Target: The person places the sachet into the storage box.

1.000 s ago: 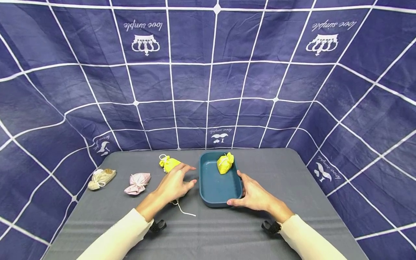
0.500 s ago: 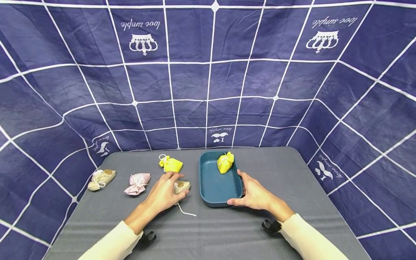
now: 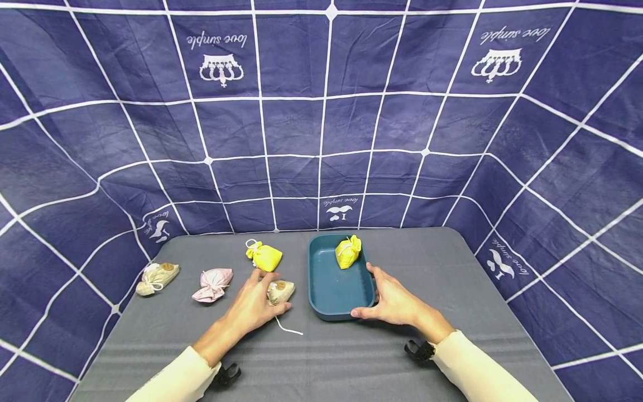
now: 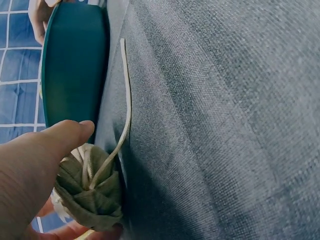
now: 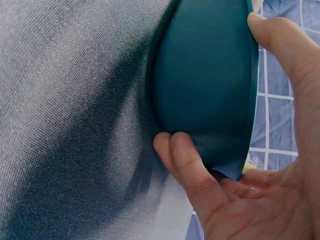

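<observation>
My left hand (image 3: 251,298) is round a small beige drawstring pouch (image 3: 281,291), thumb on the near side and fingers on the far side. In the left wrist view the thumb tip lies along the gathered top of the beige pouch (image 4: 92,195), and fingertips show at its lower edge. A loose white cord trails from it over the cloth. On the right, my right hand (image 3: 394,298) holds the dark teal rectangular bin (image 3: 334,317) at its near right corner, thumb on the rim and fingers against the side wall. A yellow pouch (image 3: 348,252) lies inside the bin.
Another yellow pouch (image 3: 265,255) lies just beyond my left hand. Further left are a pink pouch (image 3: 213,285) and another beige pouch (image 3: 157,277). Grey cloth (image 3: 321,363) covers the table, and blue checked curtains (image 3: 296,128) stand at the back and both sides.
My left hand has drawn back leftward from beside the bin and settled round the near beige pouch, uncovering the yellow pouch behind it. The right hand and bin stay put.
</observation>
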### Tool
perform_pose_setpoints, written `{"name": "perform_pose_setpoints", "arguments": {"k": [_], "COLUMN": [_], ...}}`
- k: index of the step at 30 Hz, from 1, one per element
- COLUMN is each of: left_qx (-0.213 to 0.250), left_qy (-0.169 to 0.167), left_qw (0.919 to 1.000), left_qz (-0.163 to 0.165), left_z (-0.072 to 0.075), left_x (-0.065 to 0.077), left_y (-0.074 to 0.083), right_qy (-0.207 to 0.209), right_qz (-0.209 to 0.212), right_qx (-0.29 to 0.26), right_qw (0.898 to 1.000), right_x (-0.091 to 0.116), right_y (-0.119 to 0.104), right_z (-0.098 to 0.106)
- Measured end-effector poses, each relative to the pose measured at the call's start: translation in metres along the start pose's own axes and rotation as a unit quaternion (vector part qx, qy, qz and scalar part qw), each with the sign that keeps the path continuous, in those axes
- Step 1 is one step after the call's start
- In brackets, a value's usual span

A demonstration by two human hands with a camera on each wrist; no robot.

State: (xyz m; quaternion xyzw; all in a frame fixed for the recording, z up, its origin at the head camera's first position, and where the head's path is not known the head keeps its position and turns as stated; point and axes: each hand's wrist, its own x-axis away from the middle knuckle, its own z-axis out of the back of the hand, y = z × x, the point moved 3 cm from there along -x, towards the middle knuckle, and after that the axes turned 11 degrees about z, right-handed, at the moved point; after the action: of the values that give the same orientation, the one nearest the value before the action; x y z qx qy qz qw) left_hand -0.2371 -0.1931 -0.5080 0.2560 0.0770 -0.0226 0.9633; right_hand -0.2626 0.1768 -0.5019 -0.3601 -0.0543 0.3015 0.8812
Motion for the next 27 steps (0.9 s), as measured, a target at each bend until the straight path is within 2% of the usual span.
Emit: {"name": "perform_pose_setpoints", "arguments": {"k": [6, 8, 11, 14, 20, 27], "left_qx": [0.022, 0.029, 0.03, 0.033, 0.046, 0.067], "left_qy": [0.014, 0.005, -0.012, -0.012, 0.019, 0.027], "left_qw": [0.9972, 0.9972, 0.9985, 0.999, 0.9978, 0.9961], "left_qz": [-0.07, -0.068, -0.044, -0.027, -0.045, -0.05], "left_z": [-0.002, -0.002, -0.004, -0.005, -0.009, -0.01], "left_x": [-0.005, -0.006, -0.008, -0.009, -0.016, -0.019], "left_y": [-0.002, -0.003, -0.006, -0.008, -0.008, -0.008], "right_qy": [0.001, 0.001, 0.0, 0.0, 0.001, 0.001], "right_qz": [0.001, 0.0, 0.001, 0.001, 0.0, 0.001], "right_qx": [0.001, -0.001, 0.0, 0.002, 0.006, 0.006], "right_qw": [1.0, 1.0, 1.0, 1.0, 1.0, 1.0], "right_x": [0.0, 0.0, 0.0, 0.0, 0.0, 0.001], "right_y": [0.0, 0.001, 0.0, 0.0, 0.002, 0.001], "right_z": [0.0, 0.0, -0.001, -0.001, -0.001, -0.001]}}
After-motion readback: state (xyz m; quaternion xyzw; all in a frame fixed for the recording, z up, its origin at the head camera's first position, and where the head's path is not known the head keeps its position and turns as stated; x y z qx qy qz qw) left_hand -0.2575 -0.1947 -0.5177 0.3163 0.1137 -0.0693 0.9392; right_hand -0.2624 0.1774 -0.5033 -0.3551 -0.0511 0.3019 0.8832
